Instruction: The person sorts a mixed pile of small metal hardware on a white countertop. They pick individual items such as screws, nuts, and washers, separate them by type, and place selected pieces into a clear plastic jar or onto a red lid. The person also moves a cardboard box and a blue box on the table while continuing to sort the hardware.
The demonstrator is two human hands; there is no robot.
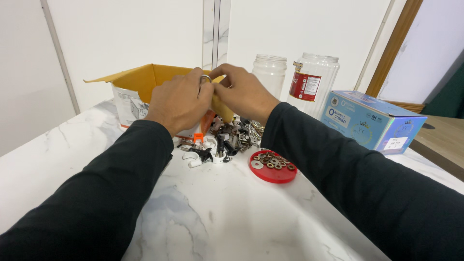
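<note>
My left hand (180,102) and my right hand (244,92) meet above a heap of small hardware (232,137), fingertips together. Between them sits a small metal ring (206,78), pinched by the left fingers and touched by the right. Both hands are in front of an open cardboard box (140,82), whose yellow flap (223,110) hangs down behind my right hand. A red lid (273,173) with several metal washers lies on the white marble table (217,217) to the right of the heap. Black sleeves cover both arms.
Two clear plastic jars (270,72) (314,84) stand behind the heap, the right one with a red label. A blue printed carton (372,121) lies at the right. White walls are behind, and a wooden surface (442,140) is at the far right.
</note>
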